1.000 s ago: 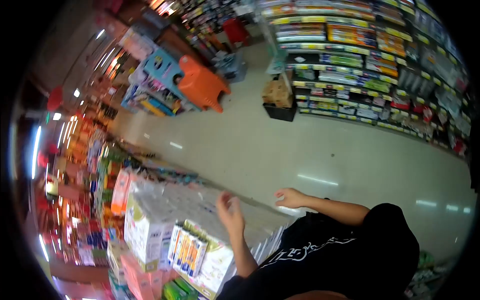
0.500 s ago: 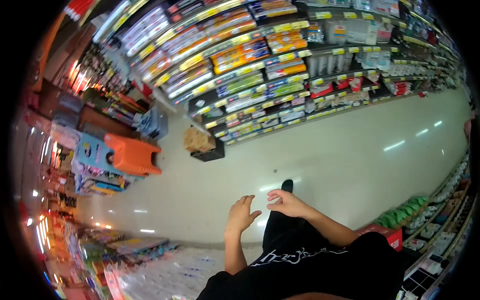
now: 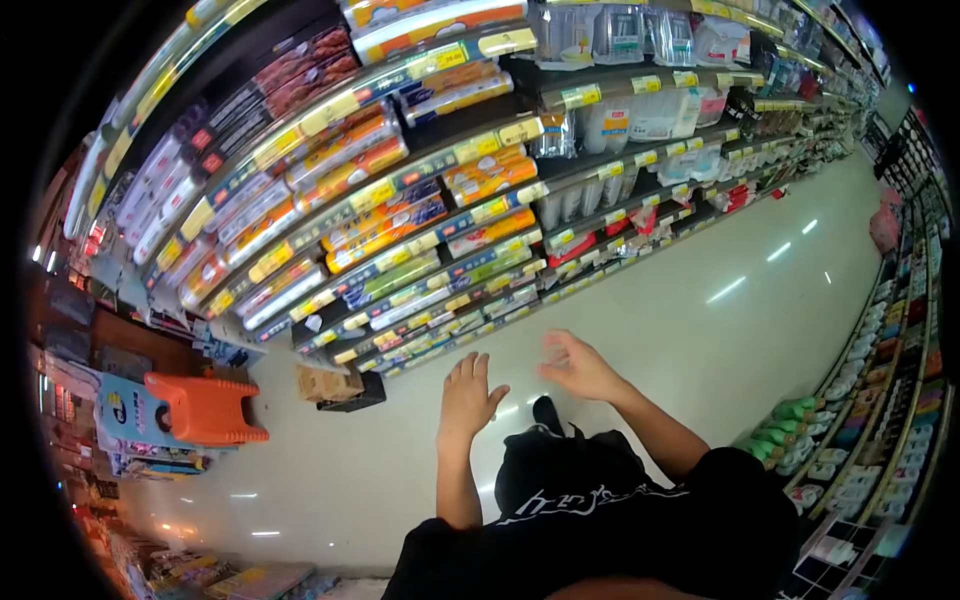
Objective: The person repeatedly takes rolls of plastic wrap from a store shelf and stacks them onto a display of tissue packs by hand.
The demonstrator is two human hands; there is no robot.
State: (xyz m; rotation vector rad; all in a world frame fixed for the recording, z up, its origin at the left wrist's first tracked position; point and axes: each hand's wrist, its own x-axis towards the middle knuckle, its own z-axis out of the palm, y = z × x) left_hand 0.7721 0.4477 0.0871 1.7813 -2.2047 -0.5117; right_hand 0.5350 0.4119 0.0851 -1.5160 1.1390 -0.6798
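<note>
Both hands are raised in front of my body over the pale floor, with nothing in them. My left hand (image 3: 468, 396) is open, palm down, its fingers stretched out and the thumb apart. To its right, my right hand (image 3: 578, 368) is open too, fingers curved and slightly blurred by motion. Neither touches anything. Nearest ahead of them is the store shelf (image 3: 490, 212), stocked with rolls in orange packs (image 3: 385, 222), clear plastic cups (image 3: 590, 195) and red packets (image 3: 618, 222).
An orange plastic stool (image 3: 205, 408) stands at the left. A cardboard box (image 3: 325, 383) and a black crate (image 3: 362, 392) sit at the shelf's end. Another shelf with green packages (image 3: 785, 430) runs along the right. Shiny floor (image 3: 690, 300) lies between the shelves.
The shelf ahead is closer and fills more of the view. The stool and box have shifted left and down. Both hands have risen in view and remain open.
</note>
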